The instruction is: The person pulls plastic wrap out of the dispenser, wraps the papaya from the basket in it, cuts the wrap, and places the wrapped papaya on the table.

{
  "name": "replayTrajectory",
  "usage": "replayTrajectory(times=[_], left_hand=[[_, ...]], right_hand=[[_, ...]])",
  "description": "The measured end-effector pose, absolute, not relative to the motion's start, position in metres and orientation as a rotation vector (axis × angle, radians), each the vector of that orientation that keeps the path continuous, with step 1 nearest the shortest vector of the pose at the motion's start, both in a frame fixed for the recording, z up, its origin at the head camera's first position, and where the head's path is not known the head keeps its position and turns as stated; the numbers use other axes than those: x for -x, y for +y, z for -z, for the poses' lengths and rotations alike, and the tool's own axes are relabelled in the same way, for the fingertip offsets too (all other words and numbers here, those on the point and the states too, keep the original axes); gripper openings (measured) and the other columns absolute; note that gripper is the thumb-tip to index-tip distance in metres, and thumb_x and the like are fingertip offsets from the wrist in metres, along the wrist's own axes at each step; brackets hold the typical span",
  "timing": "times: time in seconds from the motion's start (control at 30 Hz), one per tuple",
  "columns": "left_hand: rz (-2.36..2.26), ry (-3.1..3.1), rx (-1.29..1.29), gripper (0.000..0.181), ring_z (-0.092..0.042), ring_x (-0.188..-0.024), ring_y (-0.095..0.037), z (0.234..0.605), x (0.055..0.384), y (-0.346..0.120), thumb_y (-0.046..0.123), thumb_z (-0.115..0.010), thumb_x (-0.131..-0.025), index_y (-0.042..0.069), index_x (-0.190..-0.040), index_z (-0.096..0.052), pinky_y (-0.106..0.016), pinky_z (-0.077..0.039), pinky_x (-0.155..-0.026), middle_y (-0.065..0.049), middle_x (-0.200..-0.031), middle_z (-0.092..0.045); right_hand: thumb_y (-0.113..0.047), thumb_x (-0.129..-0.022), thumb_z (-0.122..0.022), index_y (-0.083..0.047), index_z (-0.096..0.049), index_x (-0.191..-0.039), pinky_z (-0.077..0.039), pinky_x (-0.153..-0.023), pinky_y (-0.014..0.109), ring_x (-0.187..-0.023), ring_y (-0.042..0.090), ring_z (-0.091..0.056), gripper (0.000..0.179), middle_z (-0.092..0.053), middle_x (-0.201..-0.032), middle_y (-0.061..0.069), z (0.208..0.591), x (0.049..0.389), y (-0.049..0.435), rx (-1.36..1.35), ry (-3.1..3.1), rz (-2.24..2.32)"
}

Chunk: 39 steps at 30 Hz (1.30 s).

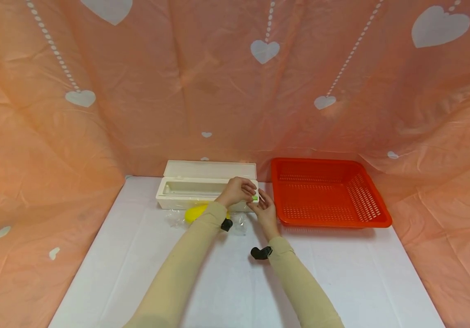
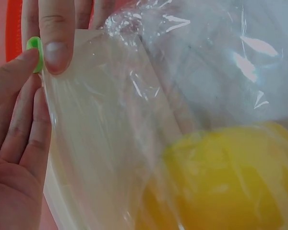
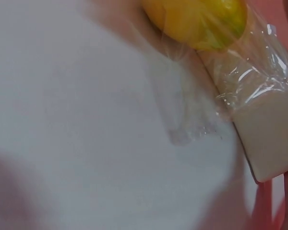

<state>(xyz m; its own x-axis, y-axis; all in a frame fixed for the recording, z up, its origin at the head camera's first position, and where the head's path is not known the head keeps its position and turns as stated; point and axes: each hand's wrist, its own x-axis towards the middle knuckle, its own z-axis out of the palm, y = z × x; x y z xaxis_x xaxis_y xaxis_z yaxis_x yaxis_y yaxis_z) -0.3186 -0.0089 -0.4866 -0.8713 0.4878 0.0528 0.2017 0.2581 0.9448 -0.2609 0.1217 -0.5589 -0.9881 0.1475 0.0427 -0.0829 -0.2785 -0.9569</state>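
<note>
A cream plastic-wrap box [image 1: 169, 202] lies with its lid [image 1: 210, 171] raised. A yellow fruit [image 1: 195, 212] sits before it under clear plastic wrap [image 2: 249, 62], which drapes from the box's front. At the box's right end is a green slider [image 2: 34, 53]. My left hand [image 1: 236, 192] reaches over the box and holds the slider at its fingertips. My right hand [image 1: 265, 213] grips the same end, its thumb [image 2: 57, 52] on the front edge beside the slider. In the right wrist view only a blurred strip of hand shows beside the box.
A red plastic basket [image 1: 372, 218] stands just right of the box. White cloth [image 1: 235, 282] covers the table. An orange curtain [image 1: 218, 100] with white hearts hangs behind and along both sides.
</note>
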Motion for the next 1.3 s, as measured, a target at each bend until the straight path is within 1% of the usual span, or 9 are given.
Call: replayTrajectory(times=[0.17,0.33,0.5,0.57,0.67,0.87,1.0,1.17,1.3], left_hand=[[-1.605,2.331,-0.681,0.028,-0.069,-0.083,-0.028,0.489,0.32,-0.01,-0.017,-0.074,-0.071,-0.013,-0.098,-0.066,-0.024,-0.056,-0.067,-0.021,-0.087,-0.07],[-1.572,2.374,-0.728,0.025,-0.07,-0.081,-0.025,0.491,0.321,-0.012,-0.014,-0.075,-0.072,-0.011,-0.096,-0.068,-0.023,-0.055,-0.067,-0.019,-0.085,-0.071],[-1.564,2.384,-0.766,0.024,-0.07,-0.082,-0.026,0.491,0.321,-0.013,-0.014,-0.075,-0.073,-0.011,-0.096,-0.068,-0.024,-0.056,-0.069,-0.02,-0.085,-0.07],[-1.559,2.392,-0.774,0.024,-0.07,-0.082,-0.027,0.492,0.321,-0.014,-0.015,-0.075,-0.073,-0.012,-0.096,-0.067,-0.024,-0.056,-0.07,-0.02,-0.086,-0.07],[-1.547,2.41,-0.775,0.026,-0.07,-0.082,-0.027,0.491,0.321,-0.015,-0.015,-0.075,-0.073,-0.012,-0.097,-0.068,-0.024,-0.056,-0.07,-0.02,-0.086,-0.071],[-1.561,2.433,-0.734,0.023,-0.07,-0.081,-0.026,0.49,0.318,-0.019,-0.014,-0.075,-0.073,-0.01,-0.095,-0.069,-0.025,-0.057,-0.069,-0.019,-0.087,-0.071],[-1.574,2.437,-0.715,0.023,-0.07,-0.082,-0.026,0.492,0.317,-0.019,-0.011,-0.076,-0.074,-0.01,-0.096,-0.069,-0.025,-0.057,-0.069,-0.019,-0.088,-0.071],[-1.568,2.448,-0.69,0.023,-0.07,-0.082,-0.027,0.491,0.315,-0.019,-0.011,-0.075,-0.075,-0.01,-0.097,-0.07,-0.026,-0.057,-0.069,-0.019,-0.088,-0.071],[-1.53,2.487,-0.715,0.022,-0.07,-0.081,-0.025,0.49,0.316,-0.018,-0.011,-0.076,-0.074,-0.009,-0.095,-0.07,-0.025,-0.057,-0.069,-0.017,-0.086,-0.071]], right_hand=[[0.01,-0.085,-0.065,0.002,-0.04,-0.142,-0.049,-0.091,0.026,-0.127,0.035,-0.043,0.062,-0.038,-0.145,0.023,0.56,0.261,0.123,0.084,-1.837,-2.379],[0.008,-0.084,-0.068,0.001,-0.04,-0.143,-0.048,-0.092,0.025,-0.127,0.035,-0.043,0.065,-0.038,-0.145,0.022,0.558,0.26,0.124,0.098,-1.833,-2.399],[0.009,-0.083,-0.068,0.006,-0.039,-0.142,-0.043,-0.101,0.034,-0.13,0.038,-0.039,0.065,-0.036,-0.145,0.026,0.542,0.253,0.125,0.112,-1.879,-2.365],[0.009,-0.084,-0.067,0.008,-0.038,-0.141,-0.042,-0.101,0.035,-0.13,0.039,-0.038,0.064,-0.035,-0.144,0.028,0.535,0.249,0.124,0.114,-1.9,-2.344],[0.007,-0.085,-0.068,0.006,-0.039,-0.141,-0.045,-0.098,0.033,-0.129,0.038,-0.04,0.063,-0.037,-0.144,0.027,0.535,0.249,0.124,0.13,-1.902,-2.343],[0.004,-0.084,-0.07,-0.003,-0.046,-0.141,-0.051,-0.087,0.024,-0.118,0.03,-0.052,0.062,-0.045,-0.141,0.02,0.559,0.258,0.122,0.135,-1.865,-2.333],[0.007,-0.084,-0.068,0.002,-0.045,-0.139,-0.052,-0.084,0.021,-0.114,0.032,-0.053,0.06,-0.044,-0.141,0.021,0.561,0.259,0.124,0.02,-1.871,-2.291],[0.011,-0.083,-0.067,0.011,-0.05,-0.131,-0.048,-0.088,0.017,-0.125,0.039,-0.043,0.051,-0.035,-0.145,0.025,0.55,0.256,0.128,-0.027,-1.906,-2.288],[0.01,-0.084,-0.067,0.012,-0.048,-0.132,-0.049,-0.087,0.017,-0.128,0.042,-0.039,0.052,-0.032,-0.147,0.026,0.544,0.255,0.129,-0.012,-1.924,-2.307]])
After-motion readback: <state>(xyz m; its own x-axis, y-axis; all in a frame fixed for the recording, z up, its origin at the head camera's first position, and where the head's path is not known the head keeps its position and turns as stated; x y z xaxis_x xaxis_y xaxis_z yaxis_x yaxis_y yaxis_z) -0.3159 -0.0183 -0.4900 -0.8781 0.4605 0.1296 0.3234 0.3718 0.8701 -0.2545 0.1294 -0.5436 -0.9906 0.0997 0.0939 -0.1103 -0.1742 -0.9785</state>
